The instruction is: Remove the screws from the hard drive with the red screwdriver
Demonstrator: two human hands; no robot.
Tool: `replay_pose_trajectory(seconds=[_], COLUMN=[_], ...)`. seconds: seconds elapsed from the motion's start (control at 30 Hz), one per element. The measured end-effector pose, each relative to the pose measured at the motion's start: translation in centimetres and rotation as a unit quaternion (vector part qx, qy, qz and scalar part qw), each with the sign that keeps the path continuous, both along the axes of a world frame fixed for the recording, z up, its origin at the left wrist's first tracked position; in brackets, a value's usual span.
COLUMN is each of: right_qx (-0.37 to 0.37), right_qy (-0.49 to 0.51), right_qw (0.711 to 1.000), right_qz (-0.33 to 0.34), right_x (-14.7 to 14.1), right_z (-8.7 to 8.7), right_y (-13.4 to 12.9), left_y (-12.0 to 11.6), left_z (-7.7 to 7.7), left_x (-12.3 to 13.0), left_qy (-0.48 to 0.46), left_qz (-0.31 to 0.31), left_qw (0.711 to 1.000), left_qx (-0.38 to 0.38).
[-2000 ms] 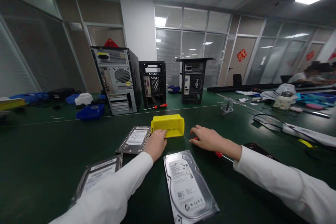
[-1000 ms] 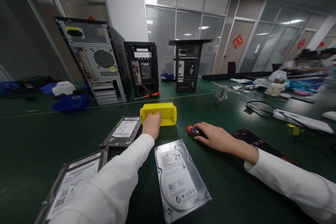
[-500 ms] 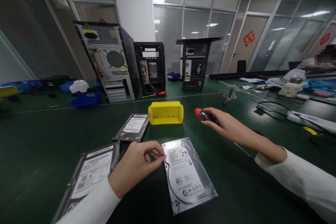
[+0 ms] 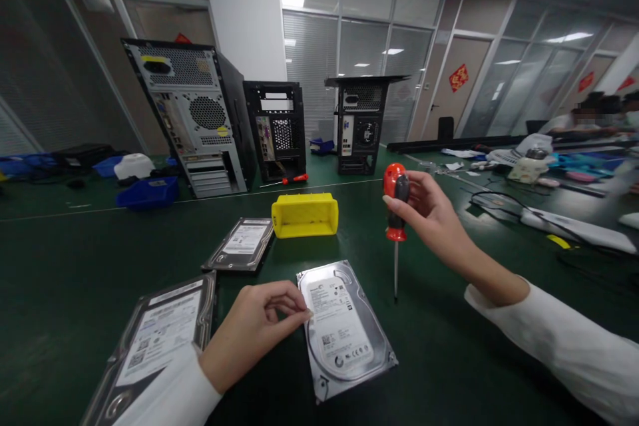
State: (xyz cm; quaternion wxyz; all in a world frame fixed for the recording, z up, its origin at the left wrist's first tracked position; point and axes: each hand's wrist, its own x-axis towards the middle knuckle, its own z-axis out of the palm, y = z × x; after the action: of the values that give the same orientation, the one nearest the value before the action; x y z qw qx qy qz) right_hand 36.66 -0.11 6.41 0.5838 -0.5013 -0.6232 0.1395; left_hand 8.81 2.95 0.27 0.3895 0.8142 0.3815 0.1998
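Note:
My right hand (image 4: 432, 206) grips a screwdriver (image 4: 396, 203) by its red and black handle. The shaft hangs straight down, its tip to the right of a silver hard drive (image 4: 344, 326) with a white label. At that drive's left edge is my left hand (image 4: 272, 319), thumb and fingertips pinched together; whatever they hold, if anything, is too small to make out. Two more hard drives lie to the left: a nearer one (image 4: 162, 326), partly covered by my left sleeve, and a farther one (image 4: 243, 243). Behind the silver drive a yellow plastic bin (image 4: 305, 216) faces me with its opening.
Computer cases stand at the back: a large one (image 4: 200, 113), a middle one (image 4: 277, 126) and a right one (image 4: 360, 123). A second screwdriver (image 4: 292, 180) lies before them. A blue bin (image 4: 148, 192) is at left; a cable (image 4: 504, 203) curls at right. People sit far right.
My right hand has swung the screwdriver from lying sideways to upright, tip down, so its shaft now shows. The left hand keeps its pinch at the drive. The view has turned slightly right.

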Motion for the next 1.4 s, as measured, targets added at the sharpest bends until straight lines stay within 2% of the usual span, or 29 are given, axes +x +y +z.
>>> replay_pose_trajectory(seconds=[0.2, 0.3, 0.37, 0.43, 0.5, 0.63, 0.83, 0.97, 1.13, 1.4], right_qx=[0.031, 0.049, 0.061, 0.064, 0.058, 0.032, 0.029, 0.024, 0.026, 0.028], right_qy=[0.086, 0.117, 0.138, 0.157, 0.184, 0.225, 0.2, 0.206, 0.203, 0.182], right_qw=[0.995, 0.991, 0.988, 0.985, 0.978, 0.953, 0.939, 0.936, 0.943, 0.948], right_qz=[0.029, 0.033, 0.035, 0.045, 0.083, 0.203, 0.279, 0.283, 0.261, 0.258], right_x=[-1.3, -2.0, -2.5, -3.0, -3.7, -6.1, -8.9, -9.1, -8.8, -8.9], right_z=[-0.6, -0.6, -0.3, 0.0, 0.3, 0.5, -0.4, -0.9, -0.7, -1.0], right_y=[-0.7, -1.2, -1.6, -1.9, -2.3, -3.2, -3.9, -4.1, -4.3, -4.2], left_y=[-1.9, -3.3, -4.1, -4.6, -4.9, -5.6, -5.9, -5.7, -5.4, -5.6], left_z=[0.0, -0.1, -0.6, -1.4, -2.3, -3.1, -3.2, -3.5, -3.6, -3.2], left_x=[0.1, 0.0, 0.0, -0.1, -0.1, 0.0, 0.2, 0.0, -0.1, 0.2], left_qy=[-0.001, 0.015, 0.009, -0.001, -0.024, -0.029, -0.005, -0.008, -0.025, -0.038], left_qz=[-0.001, 0.017, 0.036, 0.02, 0.008, 0.041, 0.05, 0.037, 0.021, 0.039], left_qw=[1.0, 1.0, 0.999, 1.0, 1.0, 0.998, 0.999, 0.999, 0.999, 0.998], left_qx=[-0.028, -0.006, 0.006, -0.011, 0.009, 0.046, 0.014, 0.01, -0.017, -0.025])
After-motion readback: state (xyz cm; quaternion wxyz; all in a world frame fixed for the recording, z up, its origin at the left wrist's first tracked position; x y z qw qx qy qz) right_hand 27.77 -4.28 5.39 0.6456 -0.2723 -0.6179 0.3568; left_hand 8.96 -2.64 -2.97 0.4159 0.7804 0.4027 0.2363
